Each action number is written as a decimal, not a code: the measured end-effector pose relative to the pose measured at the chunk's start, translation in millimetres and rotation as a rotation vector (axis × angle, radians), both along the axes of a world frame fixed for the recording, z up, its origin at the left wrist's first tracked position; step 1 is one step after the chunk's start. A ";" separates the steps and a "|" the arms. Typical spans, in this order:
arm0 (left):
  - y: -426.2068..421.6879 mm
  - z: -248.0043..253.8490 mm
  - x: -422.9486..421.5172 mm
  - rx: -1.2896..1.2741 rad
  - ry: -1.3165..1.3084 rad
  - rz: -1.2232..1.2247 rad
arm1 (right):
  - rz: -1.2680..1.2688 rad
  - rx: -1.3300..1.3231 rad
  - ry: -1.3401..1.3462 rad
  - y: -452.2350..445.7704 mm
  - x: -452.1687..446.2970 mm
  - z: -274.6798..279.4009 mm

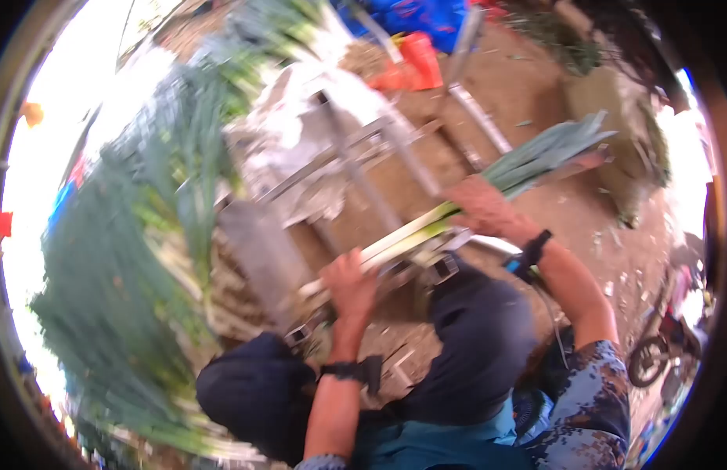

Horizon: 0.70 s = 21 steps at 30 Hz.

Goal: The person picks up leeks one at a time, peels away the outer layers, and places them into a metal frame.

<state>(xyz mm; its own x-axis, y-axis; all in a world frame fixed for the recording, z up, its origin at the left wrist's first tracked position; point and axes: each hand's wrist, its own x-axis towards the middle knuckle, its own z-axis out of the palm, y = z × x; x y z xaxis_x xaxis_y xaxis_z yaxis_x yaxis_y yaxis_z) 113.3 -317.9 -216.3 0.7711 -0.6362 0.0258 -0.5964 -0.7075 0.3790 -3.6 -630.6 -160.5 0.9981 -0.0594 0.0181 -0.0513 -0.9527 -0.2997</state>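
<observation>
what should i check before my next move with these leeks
1. Left hand closed on the held leeks, at their pale end: ok.
2. Right hand closed on them near the green leaves: ok.
3. Held leeks apart from the big leek pile: ok.
4. Cable at the right wrist off the leeks: ok.
5. Roots trimmed off the held leeks: cannot tell, too blurred.

The left hand [350,282] and right hand [485,205] are bare, with 2 dark wristbands [344,370] behind them (a thin cable [553,317] hangs by the right one). The right sleeve [586,407] is mottled blue-grey camouflage; the trousers [481,337] are dark navy, the lap garment [434,442] teal.
</observation>
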 end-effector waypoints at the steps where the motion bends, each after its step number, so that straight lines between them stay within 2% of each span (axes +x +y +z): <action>1: 3.7 -1.6 2.0 -0.016 -0.029 -0.014 | 0.003 -0.058 -0.081 6.7 4.4 -3.5; 4: 10.2 -4.4 5.0 -0.060 -0.116 -0.017 | 0.031 -0.107 0.001 16.7 7.8 -11.5; 7: 12.8 -7.1 4.7 -0.022 -0.016 -0.001 | 0.040 -0.178 -0.029 24.8 5.2 -23.3; 9: 14.1 -2.9 7.7 0.037 -0.012 -0.038 | -0.004 -0.119 -0.067 33.5 7.2 -17.8; 11: 15.9 -3.7 9.0 -0.050 -0.071 -0.021 | 0.020 -0.130 -0.138 33.3 12.9 -18.6; 14: 15.9 -11.4 6.6 -0.089 -0.073 0.002 | 0.027 -0.107 -0.081 27.6 13.6 -18.8; 18: 12.8 40.5 -4.3 -0.080 -0.188 -0.001 | 0.035 -0.148 0.036 21.2 16.6 -9.9; 21: 28.9 90.1 -7.4 -0.136 0.012 -0.258 | 0.022 -0.197 0.196 10.5 19.7 -11.2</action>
